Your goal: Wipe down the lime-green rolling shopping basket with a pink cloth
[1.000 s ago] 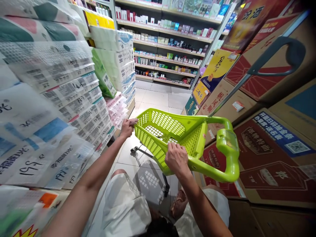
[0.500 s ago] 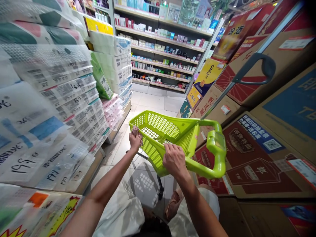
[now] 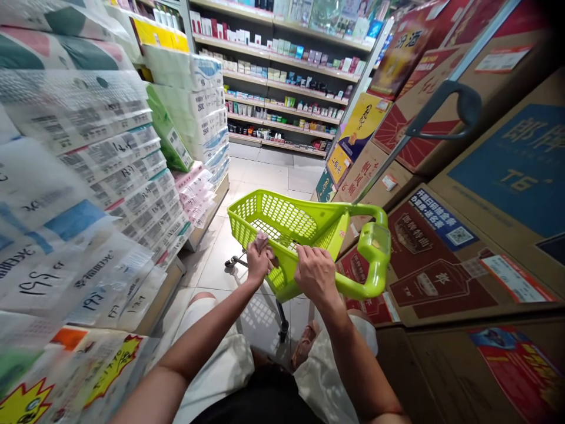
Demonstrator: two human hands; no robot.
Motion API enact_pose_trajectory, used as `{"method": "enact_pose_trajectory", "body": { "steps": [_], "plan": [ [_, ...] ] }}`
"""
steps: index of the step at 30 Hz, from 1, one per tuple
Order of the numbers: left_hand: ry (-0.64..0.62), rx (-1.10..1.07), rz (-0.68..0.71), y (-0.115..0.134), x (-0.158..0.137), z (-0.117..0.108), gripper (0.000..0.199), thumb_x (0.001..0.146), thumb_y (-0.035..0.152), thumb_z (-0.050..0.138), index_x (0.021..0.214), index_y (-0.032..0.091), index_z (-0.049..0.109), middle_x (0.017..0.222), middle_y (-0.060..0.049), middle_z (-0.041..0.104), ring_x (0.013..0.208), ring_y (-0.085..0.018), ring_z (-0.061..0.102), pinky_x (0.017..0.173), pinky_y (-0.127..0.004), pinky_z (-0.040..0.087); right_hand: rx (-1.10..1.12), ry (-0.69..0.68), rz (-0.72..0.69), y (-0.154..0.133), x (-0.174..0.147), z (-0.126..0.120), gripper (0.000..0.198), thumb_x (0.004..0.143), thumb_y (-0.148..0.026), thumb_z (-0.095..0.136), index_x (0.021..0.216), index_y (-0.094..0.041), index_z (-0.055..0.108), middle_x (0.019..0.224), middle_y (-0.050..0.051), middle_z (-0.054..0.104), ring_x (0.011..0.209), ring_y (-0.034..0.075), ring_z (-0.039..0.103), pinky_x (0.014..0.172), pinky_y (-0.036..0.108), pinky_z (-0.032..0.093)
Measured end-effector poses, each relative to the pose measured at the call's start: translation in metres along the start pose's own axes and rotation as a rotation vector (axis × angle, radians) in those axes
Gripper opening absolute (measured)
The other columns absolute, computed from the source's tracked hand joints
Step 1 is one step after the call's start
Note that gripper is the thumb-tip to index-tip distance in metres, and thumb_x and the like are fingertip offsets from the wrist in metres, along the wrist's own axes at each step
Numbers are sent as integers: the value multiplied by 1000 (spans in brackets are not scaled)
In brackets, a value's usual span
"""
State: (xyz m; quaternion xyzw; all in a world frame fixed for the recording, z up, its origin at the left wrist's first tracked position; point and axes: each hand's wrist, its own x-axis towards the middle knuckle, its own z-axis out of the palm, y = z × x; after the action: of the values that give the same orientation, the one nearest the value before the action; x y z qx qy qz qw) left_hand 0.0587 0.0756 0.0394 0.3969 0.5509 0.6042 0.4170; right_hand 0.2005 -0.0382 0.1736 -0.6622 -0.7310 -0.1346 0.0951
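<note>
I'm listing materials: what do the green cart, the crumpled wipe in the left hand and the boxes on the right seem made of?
Cart: apparently glossy molded plastic; its smooth handle shows highlights.
Wipe in the left hand: perhaps cloth, matte and creased, though paper is possible.
Boxes: probably dull cardboard, with plain brown areas and flat printed panels.

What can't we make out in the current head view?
All in the head view:
- Full shape of the crumpled cloth: partly hidden by the left hand.
- Cart rim under the right hand: covered by that hand.
- Pole: top cut off by the upper edge.
- Lettering on the shelf packages: too small.
</note>
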Motion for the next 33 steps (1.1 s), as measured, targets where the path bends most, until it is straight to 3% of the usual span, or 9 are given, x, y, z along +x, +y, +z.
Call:
{"method": "enact_pose_trajectory", "body": {
  "steps": [3, 10, 12, 16, 18, 24, 27, 31, 33],
  "plan": [
    [-72, 26, -5, 7, -31, 3, 9, 89, 24, 63, 87, 22, 54, 71, 1, 58, 56, -13, 59, 51, -24, 48, -31, -12, 16, 4, -11, -8, 16, 90, -14, 56, 101, -16, 68, 101, 9, 73, 92, 24, 58, 89, 36, 32],
    [-309, 59, 287, 5, -99, 9, 2, 89, 21, 62, 90, 22, 63, 94, -5, 62, 91, -21, 64, 86, -35, 55, -52, -4, 56, 12, -39, -22, 18, 92, -13, 53, 101, -17, 67, 99, 9, 72, 92, 24, 57, 95, 37, 31],
    [-329, 69, 328, -7, -99, 12, 8, 87, 22, 65, 94, 23, 64, 101, -8, 62, 98, -25, 63, 94, -41, 54, -50, 7, 61, 15, -46, -23, 21, 92, -13, 52, 105, -16, 68, 102, 11, 72, 95, 24, 57, 99, 38, 31],
    [-27, 136, 159, -33, -72, 15, 7, 88, 23, 62, 90, 24, 55, 98, -8, 57, 101, -28, 57, 99, -48, 51, -48, 27, 54, 22, -56, -19, 36, 93, -14, 50, 125, -15, 66, 114, 12, 72, 104, 26, 57, 105, 40, 30],
    [30, 142, 143, -45, -67, 17, 4, 92, 24, 56, 91, 24, 53, 99, -9, 56, 105, -28, 55, 102, -48, 49, -48, 31, 43, 24, -60, -17, 43, 94, -14, 49, 135, -15, 62, 120, 13, 71, 108, 26, 56, 108, 41, 29],
    [-301, 136, 293, -78, -109, 16, 20, 79, 17, 66, 99, 21, 66, 103, -10, 56, 102, -27, 59, 98, -49, 52, -58, 40, 56, 27, -62, -14, 47, 95, -14, 46, 139, -12, 61, 125, 14, 70, 111, 27, 54, 114, 42, 24],
    [-337, 137, 329, -79, -111, 19, 21, 79, 17, 68, 99, 22, 70, 105, -10, 56, 104, -28, 61, 100, -50, 52, -59, 38, 42, 30, -62, -12, 48, 95, -15, 46, 142, -12, 59, 129, 13, 69, 113, 28, 54, 115, 42, 23],
    [-358, 183, 469, -69, -97, 20, 18, 79, 20, 74, 96, 24, 73, 121, -14, 57, 126, -34, 53, 113, -55, 43, -56, 46, 42, 34, -61, -9, 49, 95, -15, 47, 142, -12, 58, 130, 14, 68, 114, 28, 54, 114, 42, 23],
    [-381, 244, 479, -68, -92, 15, 17, 79, 19, 73, 95, 24, 74, 118, -14, 59, 125, -35, 52, 113, -58, 41, -59, 53, 44, 35, -60, -7, 49, 95, -15, 47, 142, -12, 58, 129, 14, 69, 114, 27, 54, 113, 42, 24]
  ]
}}
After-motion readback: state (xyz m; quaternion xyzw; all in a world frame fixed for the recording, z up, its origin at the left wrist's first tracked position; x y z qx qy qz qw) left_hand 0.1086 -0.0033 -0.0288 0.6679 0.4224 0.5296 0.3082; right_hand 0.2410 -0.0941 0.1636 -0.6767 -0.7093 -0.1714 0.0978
